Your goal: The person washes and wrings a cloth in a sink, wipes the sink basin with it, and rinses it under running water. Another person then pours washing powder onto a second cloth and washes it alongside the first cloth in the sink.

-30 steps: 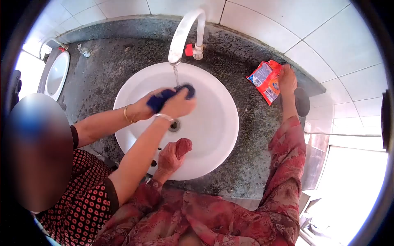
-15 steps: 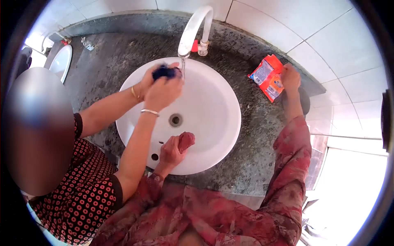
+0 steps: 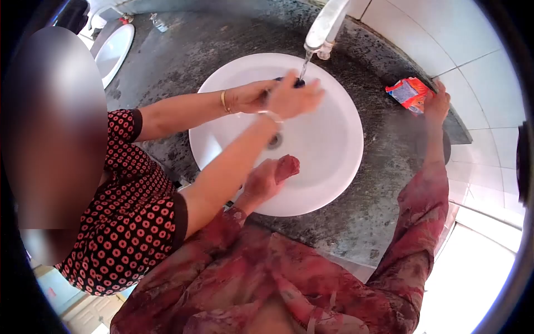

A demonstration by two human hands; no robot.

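My left hand [image 3: 263, 181] is closed round a crumpled dark red cloth [image 3: 287, 168], over the near side of the white sink basin [image 3: 345, 167]. Far to the right, my right hand [image 3: 438, 104] grips the right end of an orange printed packet [image 3: 410, 96] by the back wall; the fingertips are partly hidden. At the basin's back, a co-worker's hands [image 3: 278, 96] work a dark blue item [image 3: 298, 83], probably cloth, beneath running water. Their near forearm [image 3: 228, 167] passes just beyond my left hand.
Water runs from a white tap [image 3: 324, 28] behind the basin. The co-worker stands close on my left in a patterned top [image 3: 139, 222]. A second basin [image 3: 115, 53] and a small clear bottle [image 3: 159, 22] are at the far left of the stained counter [image 3: 167, 67].
The view has shifted, so the basin appears farther right. My right hand and the packet appear nearer the back wall. The co-worker's hands have moved apart a little. My left hand keeps the red cloth.
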